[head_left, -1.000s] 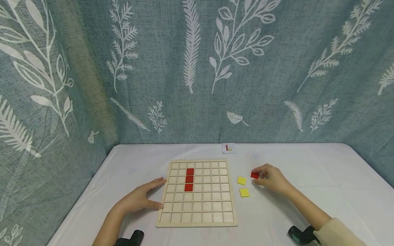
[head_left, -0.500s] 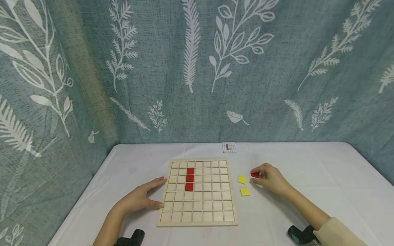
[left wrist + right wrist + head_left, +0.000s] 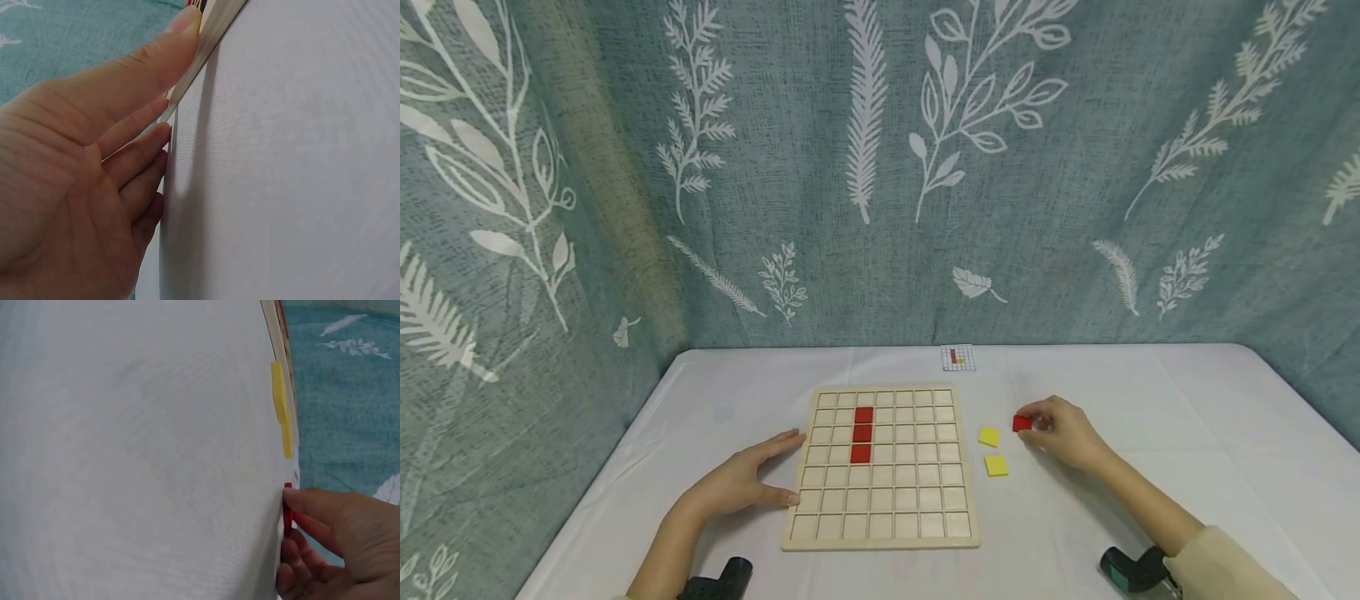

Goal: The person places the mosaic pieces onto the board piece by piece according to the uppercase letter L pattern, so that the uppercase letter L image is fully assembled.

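A pale wooden grid board (image 3: 883,549) lies on the table with several red square tiles (image 3: 862,432) set in one column of its cells. At its left edge rests my left hand (image 3: 741,479), thumb and fingers spread and nearly straight; the left wrist view shows the thumb (image 3: 137,72) at the board's side. To the right of the board, my right hand (image 3: 1066,432) pinches a loose red square tile (image 3: 1022,423) between thumb and fingers, low over the table. Two yellow square tiles (image 3: 989,437) lie between the board and that hand.
A small printed card (image 3: 958,358) with a coloured grid lies at the table's back edge. White cloth covers the table (image 3: 1150,400). Behind it hangs a green leaf-patterned curtain (image 3: 820,183). Dark devices (image 3: 1131,570) sit at both wrists.
My right fingers have shifted slightly on the loose red tile, and more of its face shows. My left hand stays at the board's edge. The yellow tiles have not moved.
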Tool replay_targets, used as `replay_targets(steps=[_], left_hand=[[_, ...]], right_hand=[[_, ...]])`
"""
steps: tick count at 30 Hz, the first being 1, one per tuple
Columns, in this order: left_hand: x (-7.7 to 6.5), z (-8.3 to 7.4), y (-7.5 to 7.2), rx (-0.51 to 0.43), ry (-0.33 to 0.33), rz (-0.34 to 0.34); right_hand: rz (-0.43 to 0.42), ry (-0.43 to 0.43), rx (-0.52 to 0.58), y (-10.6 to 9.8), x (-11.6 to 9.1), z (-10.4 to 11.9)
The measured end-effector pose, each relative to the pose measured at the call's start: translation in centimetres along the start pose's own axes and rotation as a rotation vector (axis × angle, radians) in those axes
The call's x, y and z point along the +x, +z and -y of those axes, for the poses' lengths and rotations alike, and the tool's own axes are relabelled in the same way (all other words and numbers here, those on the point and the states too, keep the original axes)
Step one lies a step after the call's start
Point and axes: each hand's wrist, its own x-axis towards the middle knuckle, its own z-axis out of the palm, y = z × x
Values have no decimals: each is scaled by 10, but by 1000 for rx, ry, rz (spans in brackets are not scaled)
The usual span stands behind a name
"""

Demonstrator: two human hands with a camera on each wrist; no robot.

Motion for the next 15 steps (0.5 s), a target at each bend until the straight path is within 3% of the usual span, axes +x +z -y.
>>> replay_targets(steps=[9, 15], left_hand=[[0, -2, -1, -2, 8, 1], [0, -2, -1, 9, 17, 0]], right_hand=[[159, 45, 70, -6, -4, 3], [152, 17, 69, -7, -7, 1]])
